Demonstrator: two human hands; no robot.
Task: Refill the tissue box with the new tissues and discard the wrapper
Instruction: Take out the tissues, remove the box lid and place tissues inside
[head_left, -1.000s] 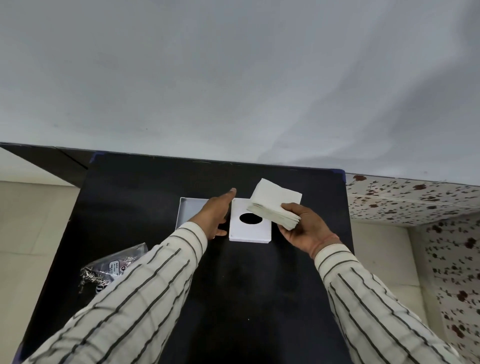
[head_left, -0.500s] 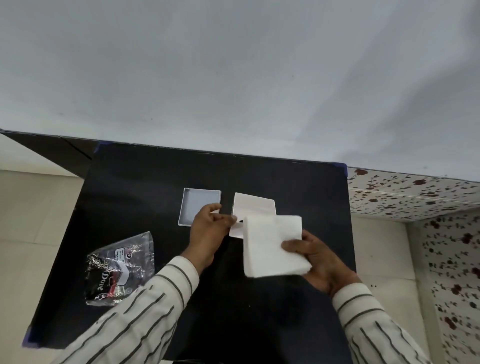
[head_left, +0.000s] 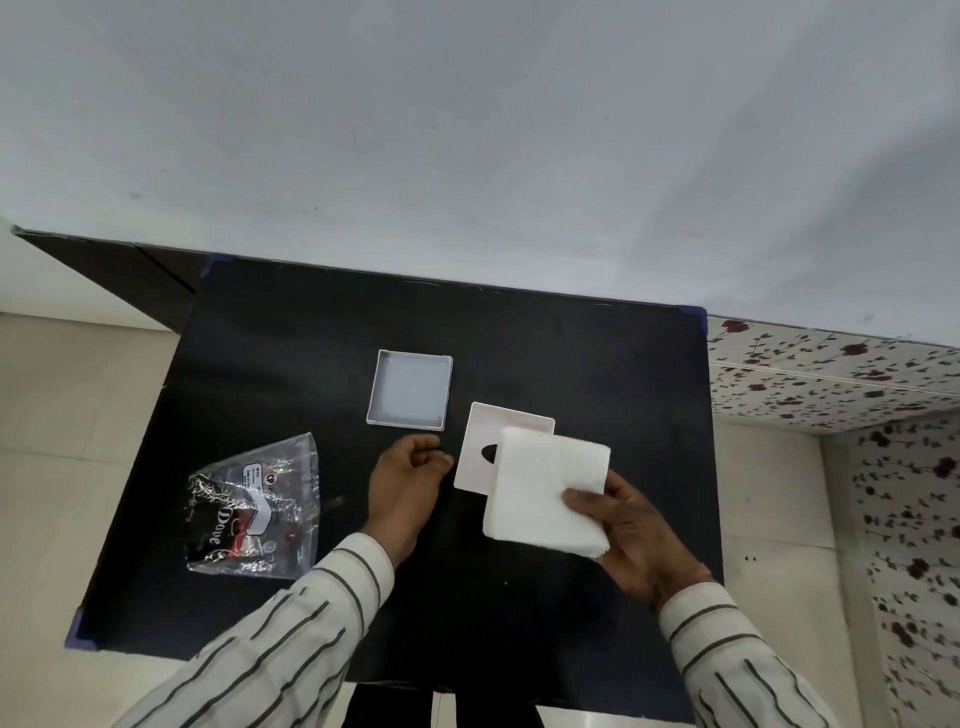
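**Tissue stack lifted clear, left hand drawn back**

Since half a second ago we see our left hand (head_left: 410, 480) has slid back from the lid's edge, and the tissue stack has stayed low over the lid's near corner.

The black table (head_left: 597, 364) fills the middle of the view, set against a pale wall, with floral-patterned tiling off to the right. On it, toward the left edge, lies the clear plastic wrapper (head_left: 257, 512) (crumpled, with printed lettering), well apart from everything else. Near the table's centre sits the open tissue box base (head_left: 409, 389), a shallow white tray with nothing inside it. Just to its right and nearer to us lies the white lid (head_left: 491, 441), flat, its dark dispensing hole partly covered from our angle by the tissues.

Our right hand (head_left: 631, 530) grasps the stack of white tissues (head_left: 545, 493), thumb on top and fingers beneath, holding it above the lid's near right corner. Our left hand hovers just beside the lid's left edge, fingers loosely curled and holding nothing; whether a fingertip touches the lid we cannot tell. Both sleeves are striped.
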